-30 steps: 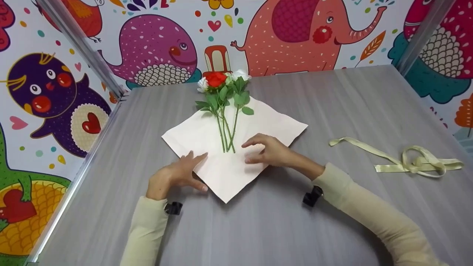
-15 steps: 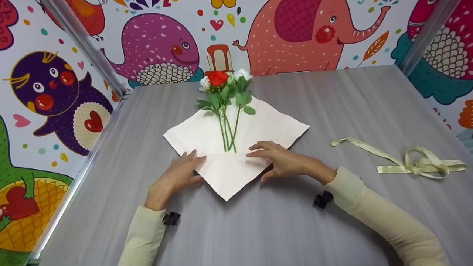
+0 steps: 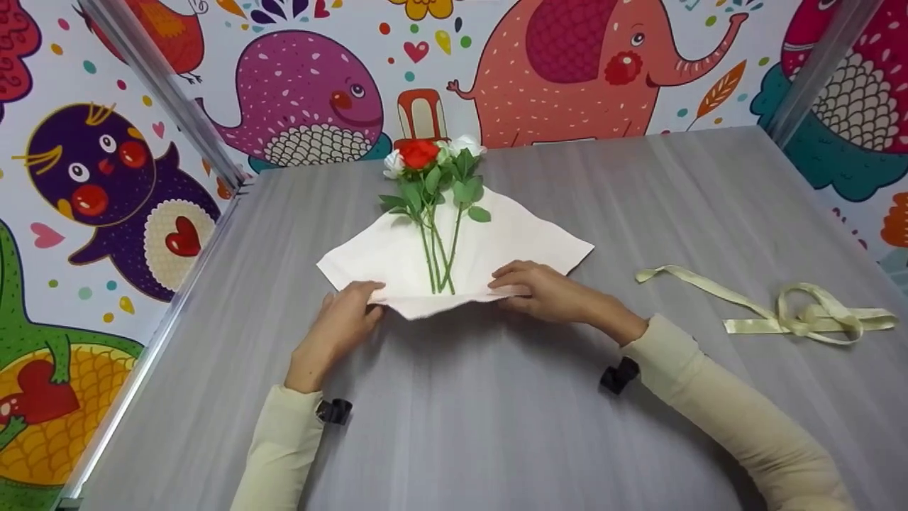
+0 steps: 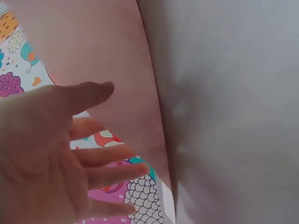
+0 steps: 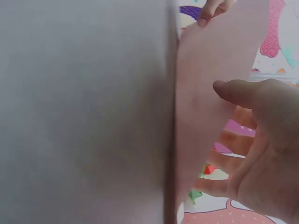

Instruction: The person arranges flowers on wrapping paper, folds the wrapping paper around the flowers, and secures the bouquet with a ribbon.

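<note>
A sheet of pale pink wrapping paper [image 3: 521, 234] lies on the table with its near corner lifted and folded up. On it rest several artificial roses: a red rose [image 3: 418, 152] between white roses [image 3: 466, 145], their green stems pointing toward me. My left hand [image 3: 344, 316] pinches the paper's left near edge, thumb below and fingers above. At the right near edge, my right hand [image 3: 550, 292] pinches the paper likewise. Both wrist views show the thumbs against the paper's underside [image 4: 112, 51], with the other fingers partly behind it.
A knotted pale yellow ribbon [image 3: 816, 319] lies on the grey table [image 3: 468, 433] at the right. Behind stands a wall printed with cartoon animals [image 3: 567, 71], with metal posts at the corners. Small black devices [image 3: 335, 411] sit at both wrists.
The paper's near corner, flat on the table before, is now lifted and folded away from me. Both hands have gone from hovering at its edges to pinching them. The roses stay put.
</note>
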The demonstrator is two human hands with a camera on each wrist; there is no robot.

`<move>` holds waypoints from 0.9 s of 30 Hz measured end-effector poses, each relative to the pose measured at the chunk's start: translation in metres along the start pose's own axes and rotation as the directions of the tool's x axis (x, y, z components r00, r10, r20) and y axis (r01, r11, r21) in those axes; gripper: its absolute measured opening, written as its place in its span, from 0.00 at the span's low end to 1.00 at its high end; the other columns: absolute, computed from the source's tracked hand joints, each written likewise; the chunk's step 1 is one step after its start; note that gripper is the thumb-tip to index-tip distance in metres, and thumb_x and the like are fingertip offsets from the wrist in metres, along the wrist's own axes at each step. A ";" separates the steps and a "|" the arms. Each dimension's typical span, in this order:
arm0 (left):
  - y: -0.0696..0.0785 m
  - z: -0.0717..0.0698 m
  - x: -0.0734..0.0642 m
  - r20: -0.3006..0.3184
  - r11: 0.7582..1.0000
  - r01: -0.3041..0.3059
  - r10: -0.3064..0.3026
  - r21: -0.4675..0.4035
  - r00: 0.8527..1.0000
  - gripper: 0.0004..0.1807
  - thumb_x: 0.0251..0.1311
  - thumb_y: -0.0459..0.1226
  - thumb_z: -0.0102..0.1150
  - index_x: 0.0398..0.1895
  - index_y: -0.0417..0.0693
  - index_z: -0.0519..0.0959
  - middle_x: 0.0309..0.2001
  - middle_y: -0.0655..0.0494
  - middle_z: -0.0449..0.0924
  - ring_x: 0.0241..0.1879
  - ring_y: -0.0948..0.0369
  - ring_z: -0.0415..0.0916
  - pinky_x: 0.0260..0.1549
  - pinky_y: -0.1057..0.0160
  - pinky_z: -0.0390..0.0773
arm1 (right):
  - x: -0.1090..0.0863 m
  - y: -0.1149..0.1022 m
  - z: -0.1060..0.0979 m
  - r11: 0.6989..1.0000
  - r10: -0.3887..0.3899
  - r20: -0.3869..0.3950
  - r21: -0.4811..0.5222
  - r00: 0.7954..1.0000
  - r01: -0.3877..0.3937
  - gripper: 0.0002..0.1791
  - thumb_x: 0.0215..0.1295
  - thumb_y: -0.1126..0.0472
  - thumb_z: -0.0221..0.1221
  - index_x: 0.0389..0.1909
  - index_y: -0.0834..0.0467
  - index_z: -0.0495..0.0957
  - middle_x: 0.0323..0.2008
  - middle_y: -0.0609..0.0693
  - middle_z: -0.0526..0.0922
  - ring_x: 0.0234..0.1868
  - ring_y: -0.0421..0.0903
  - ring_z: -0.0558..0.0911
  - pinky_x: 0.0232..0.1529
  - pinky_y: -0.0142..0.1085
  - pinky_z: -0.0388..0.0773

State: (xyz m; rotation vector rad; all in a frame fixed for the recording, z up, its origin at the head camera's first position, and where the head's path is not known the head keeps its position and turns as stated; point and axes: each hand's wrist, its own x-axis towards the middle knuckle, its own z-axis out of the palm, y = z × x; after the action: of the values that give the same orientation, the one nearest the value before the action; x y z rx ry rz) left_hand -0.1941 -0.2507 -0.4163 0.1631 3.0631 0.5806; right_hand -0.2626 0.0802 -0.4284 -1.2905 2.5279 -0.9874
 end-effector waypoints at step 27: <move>0.050 0.017 0.070 -0.248 0.980 0.182 -0.196 -0.077 0.949 0.33 0.63 0.30 0.58 0.72 0.37 0.63 0.67 0.30 0.64 0.65 0.36 0.68 0.63 0.39 0.70 | 0.055 -0.041 0.005 0.969 0.235 -0.323 0.010 0.917 -0.245 0.46 0.60 0.59 0.70 0.77 0.54 0.58 0.81 0.60 0.47 0.81 0.66 0.42 0.75 0.62 0.54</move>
State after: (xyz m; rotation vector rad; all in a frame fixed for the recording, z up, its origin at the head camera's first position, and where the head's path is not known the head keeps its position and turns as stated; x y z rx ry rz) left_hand -0.2578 -0.1909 -0.4140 -0.2230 3.2492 0.7213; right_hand -0.2669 0.0185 -0.3983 -0.8490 2.8642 -1.1885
